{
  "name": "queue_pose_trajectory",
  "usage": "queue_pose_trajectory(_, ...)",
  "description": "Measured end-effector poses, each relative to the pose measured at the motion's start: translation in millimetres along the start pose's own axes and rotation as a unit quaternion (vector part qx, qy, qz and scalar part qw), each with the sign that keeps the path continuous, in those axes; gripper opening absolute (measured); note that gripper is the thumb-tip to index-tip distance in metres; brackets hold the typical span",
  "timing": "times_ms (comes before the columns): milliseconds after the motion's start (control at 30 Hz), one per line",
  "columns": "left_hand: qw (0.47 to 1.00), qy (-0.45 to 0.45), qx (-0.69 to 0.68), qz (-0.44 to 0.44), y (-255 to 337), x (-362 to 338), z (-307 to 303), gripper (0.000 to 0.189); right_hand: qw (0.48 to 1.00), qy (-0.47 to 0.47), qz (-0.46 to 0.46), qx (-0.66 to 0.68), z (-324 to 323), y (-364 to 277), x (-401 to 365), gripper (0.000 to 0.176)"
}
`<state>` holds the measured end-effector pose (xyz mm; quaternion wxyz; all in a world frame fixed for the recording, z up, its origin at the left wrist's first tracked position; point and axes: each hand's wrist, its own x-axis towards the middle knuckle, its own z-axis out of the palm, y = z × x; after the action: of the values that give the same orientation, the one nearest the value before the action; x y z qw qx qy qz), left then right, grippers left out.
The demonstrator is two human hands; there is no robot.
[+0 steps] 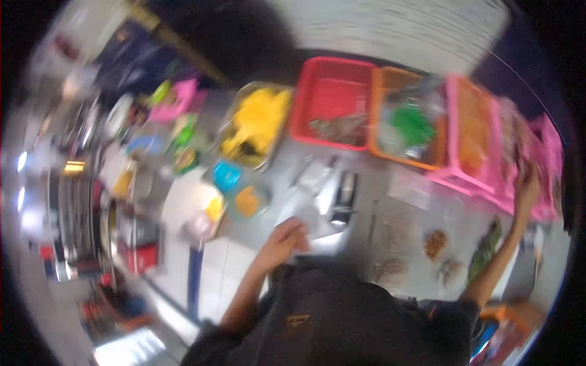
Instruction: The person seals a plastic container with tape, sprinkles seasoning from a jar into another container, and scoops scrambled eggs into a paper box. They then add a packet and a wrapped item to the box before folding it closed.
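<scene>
"What is being done?"

"Apparently a reach into a basket. At three o'clock, far out, the right hand (528,178) is over the rightmost pink basket (554,141), among its blurred, brownish contents (510,127). I cannot tell whether its fingers are wide, narrow or around something."

"And the left hand?"

"The left hand (284,241), just below centre towards six o'clock, is loosely curled beside a pale sheet (300,207) on the metal counter. I cannot tell whether it grips anything."

"What would the next move call for?"

"In my judgement, a sure hold inside the basket, and clearance over its rim before any lifting."

"Any writing or brands?"

"A large white sheet (403,27), between twelve and one o'clock, carries rows of dark marks, too blurred to read. A small gold mark (298,319) on the dark shirt (342,323), at six o'clock, is illegible too. I can make out no brand."
</scene>
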<state>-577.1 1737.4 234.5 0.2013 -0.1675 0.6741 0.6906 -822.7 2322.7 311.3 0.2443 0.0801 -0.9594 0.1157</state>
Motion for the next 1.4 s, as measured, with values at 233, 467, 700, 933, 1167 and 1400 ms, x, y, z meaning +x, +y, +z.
queue_pose_trajectory(233, 0.994, 0.072, -0.082, 0.023, -58.7, -58.0, -89.4, 0.016, 0.859, -0.242, 0.07, 0.445, 55.2, -403.4, -72.6, 0.007)
queue_pose_trajectory(467, 0.941, 0.309, -0.134, -0.019, -145.4, -122.9, -245.6, 0.017, 0.796, -0.268, -0.105, 0.532, 176.5, -697.4, -166.4, 0.013)
queue_pose_trajectory(700, 0.938, 0.337, 0.046, -0.074, -177.8, -109.8, -332.8, 0.034, 0.876, -0.064, -0.176, 0.445, 273.4, -800.0, -198.4, 0.026)
queue_pose_trajectory(933, 0.954, 0.281, -0.095, -0.051, -210.7, -107.5, -348.1, 0.042, 0.958, -0.235, -0.149, 0.073, 268.8, -786.8, -215.2, 0.014)
queue_pose_trajectory(1167, 0.977, 0.212, 0.026, -0.013, -208.2, -134.6, -379.0, 0.043, 0.946, -0.203, 0.018, 0.253, 173.5, -731.2, -267.4, 0.024)
queue_pose_trajectory(1400, 0.956, 0.159, 0.243, 0.035, -185.8, -123.0, -401.6, 0.019, 0.921, -0.131, 0.269, 0.249, 181.1, -654.7, -240.1, 0.031)
